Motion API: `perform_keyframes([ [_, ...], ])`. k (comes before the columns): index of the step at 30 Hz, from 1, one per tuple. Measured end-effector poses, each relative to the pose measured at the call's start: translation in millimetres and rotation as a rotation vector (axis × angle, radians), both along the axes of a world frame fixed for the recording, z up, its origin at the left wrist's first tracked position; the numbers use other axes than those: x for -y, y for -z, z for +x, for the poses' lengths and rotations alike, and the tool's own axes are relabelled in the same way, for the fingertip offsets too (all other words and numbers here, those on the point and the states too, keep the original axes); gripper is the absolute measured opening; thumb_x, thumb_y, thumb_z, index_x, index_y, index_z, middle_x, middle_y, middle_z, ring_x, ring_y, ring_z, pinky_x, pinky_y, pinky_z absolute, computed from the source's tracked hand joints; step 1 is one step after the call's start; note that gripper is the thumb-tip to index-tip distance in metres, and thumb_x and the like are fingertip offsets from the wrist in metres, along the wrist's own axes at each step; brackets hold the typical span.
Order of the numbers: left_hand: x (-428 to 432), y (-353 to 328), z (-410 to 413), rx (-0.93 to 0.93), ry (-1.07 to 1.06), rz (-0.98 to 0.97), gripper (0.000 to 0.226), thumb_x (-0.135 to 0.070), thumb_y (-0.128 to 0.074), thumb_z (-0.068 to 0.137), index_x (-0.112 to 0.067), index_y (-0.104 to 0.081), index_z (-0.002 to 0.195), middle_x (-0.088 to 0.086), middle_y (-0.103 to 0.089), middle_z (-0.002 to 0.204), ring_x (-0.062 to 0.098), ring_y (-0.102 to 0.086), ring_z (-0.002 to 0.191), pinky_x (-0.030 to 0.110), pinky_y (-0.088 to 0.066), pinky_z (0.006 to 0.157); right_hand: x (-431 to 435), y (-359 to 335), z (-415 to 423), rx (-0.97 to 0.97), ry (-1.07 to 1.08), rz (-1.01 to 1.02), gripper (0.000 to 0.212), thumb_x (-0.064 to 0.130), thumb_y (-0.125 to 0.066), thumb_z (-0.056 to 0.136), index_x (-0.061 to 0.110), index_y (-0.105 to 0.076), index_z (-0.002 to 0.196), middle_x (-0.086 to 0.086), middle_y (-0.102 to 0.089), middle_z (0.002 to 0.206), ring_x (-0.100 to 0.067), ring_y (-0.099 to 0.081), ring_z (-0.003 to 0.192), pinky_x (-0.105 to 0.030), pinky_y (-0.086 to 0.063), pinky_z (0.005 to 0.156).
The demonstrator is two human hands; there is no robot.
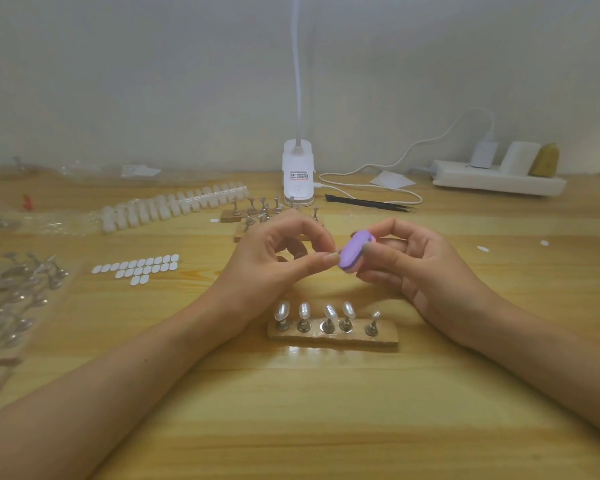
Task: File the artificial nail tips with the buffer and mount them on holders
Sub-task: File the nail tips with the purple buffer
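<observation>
While four holders stand filled, a nail tip point(332, 253) is being pinched by the left hand point(278, 252) against the buffer point(354, 251), which is being gripped by the right hand point(413, 261).

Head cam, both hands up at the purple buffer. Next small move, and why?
Probably one short stroke of the purple buffer across the nail tip. The left hand pinches what looks like a small tip against it, and the right hand grips the buffer. Mounting seems later: the rightmost holder on the near stand is bare.
</observation>
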State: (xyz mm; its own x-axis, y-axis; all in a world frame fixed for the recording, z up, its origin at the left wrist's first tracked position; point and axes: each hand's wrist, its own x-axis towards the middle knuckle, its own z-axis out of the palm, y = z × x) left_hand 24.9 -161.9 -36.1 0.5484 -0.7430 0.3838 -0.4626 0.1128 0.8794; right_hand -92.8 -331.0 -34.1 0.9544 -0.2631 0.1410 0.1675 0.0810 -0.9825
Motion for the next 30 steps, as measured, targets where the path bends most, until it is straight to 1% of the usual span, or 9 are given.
perform_keyframes([
  [2, 0.4, 0.3, 0.2, 0.008, -0.002, -0.012, 0.012, -0.028, -0.078, 0.079, -0.031, -0.067, 0.075, -0.015, -0.065, 0.088, 0.004, -0.055, 0.073, 0.016, -0.041, 0.068, -2.3, 0.2, -1.0, -0.028, -0.075, -0.079, 0.025, 0.021, -0.077, 0.075, 0.012, -0.064, 0.093, -0.015, -0.077, 0.093, -0.024, -0.075, 0.083, -0.028, -0.06, 0.071],
  [4, 0.5, 0.1, -0.3, 0.013, 0.0, -0.012, 0.011, -0.027, -0.077, 0.081, -0.029, -0.067, 0.077, -0.014, -0.065, 0.089, 0.006, -0.057, 0.074, 0.021, -0.043, 0.072, -4.3, 0.4, -2.0, -0.028, -0.13, -0.133, 0.02, 0.018, -0.077, 0.078, 0.012, -0.063, 0.092, -0.017, -0.076, 0.096, -0.026, -0.075, 0.085, -0.03, -0.061, 0.073],
  [9, -0.6, -0.6, -2.0, 0.013, -0.012, 0.003, 0.012, -0.03, -0.078, 0.079, -0.031, -0.067, 0.076, -0.015, -0.064, 0.09, 0.006, -0.054, 0.075, 0.026, -0.04, 0.07, -0.3, -3.4, -0.5, -0.006, 0.005, 0.034, 0.024, 0.017, -0.071, 0.078, 0.007, -0.06, 0.097, -0.012, -0.076, 0.091, -0.018, -0.074, 0.085, -0.021, -0.057, 0.071],
  [13, -0.1, -0.3, -2.3, 0.022, -0.023, 0.005, 0.01, -0.032, -0.074, 0.078, -0.035, -0.065, 0.075, -0.016, -0.064, 0.09, 0.005, -0.054, 0.075, 0.023, -0.039, 0.069, 0.8, -4.1, 0.5, -0.035, -0.014, 0.013, 0.024, 0.016, -0.071, 0.079, 0.005, -0.058, 0.096, -0.016, -0.076, 0.092, -0.023, -0.075, 0.088, -0.025, -0.058, 0.07],
  [17, -0.1, 0.4, -1.0, 0.06, -0.028, 0.011, 0.014, -0.025, -0.076, 0.082, -0.033, -0.066, 0.076, -0.015, -0.064, 0.09, 0.006, -0.055, 0.075, 0.02, -0.041, 0.067, -2.4, -2.7, 0.3, -0.036, -0.046, -0.057, 0.026, 0.017, -0.075, 0.075, 0.006, -0.059, 0.093, -0.018, -0.075, 0.094, -0.027, -0.074, 0.085, -0.031, -0.06, 0.075],
  [21, -0.3, 0.3, -1.1, 0.053, -0.016, 0.005, 0.016, -0.021, -0.077, 0.083, -0.031, -0.066, 0.075, -0.014, -0.064, 0.089, 0.005, -0.055, 0.074, 0.016, -0.041, 0.066, -0.8, -3.4, 0.8, 0.014, 0.051, 0.043, 0.022, 0.017, -0.071, 0.077, 0.007, -0.06, 0.094, -0.015, -0.076, 0.093, -0.021, -0.075, 0.085, -0.026, -0.059, 0.073],
  [25, 0.2, -0.3, -1.1, 0.05, -0.017, -0.012, 0.015, -0.015, -0.075, 0.084, -0.024, -0.066, 0.078, -0.012, -0.064, 0.087, 0.004, -0.056, 0.074, 0.015, -0.041, 0.068, -6.5, -1.8, -2.2, -0.036, -0.083, -0.135, 0.02, 0.016, -0.074, 0.078, 0.008, -0.062, 0.092, -0.017, -0.076, 0.094, -0.027, -0.075, 0.084, -0.032, -0.061, 0.075],
  [28, 0.3, -1.1, -1.9, 0.037, -0.001, -0.018, 0.014, -0.014, -0.075, 0.084, -0.023, -0.065, 0.078, -0.012, -0.065, 0.086, 0.003, -0.056, 0.074, 0.013, -0.041, 0.067, -3.3, -2.4, -0.7, 0.011, 0.054, -0.001, 0.022, 0.015, -0.071, 0.077, 0.006, -0.06, 0.094, -0.014, -0.077, 0.091, -0.021, -0.075, 0.083, -0.026, -0.06, 0.072],
  [30, 0.3, -0.9, -1.9, 0.037, -0.004, -0.014, 0.015, -0.015, -0.075, 0.083, -0.025, -0.065, 0.077, -0.014, -0.065, 0.086, 0.004, -0.056, 0.074, 0.015, -0.042, 0.068, -2.4, -3.4, -0.9, -0.001, 0.051, 0.017, 0.022, 0.017, -0.072, 0.075, 0.008, -0.061, 0.092, -0.014, -0.077, 0.091, -0.022, -0.075, 0.083, -0.026, -0.06, 0.071],
])
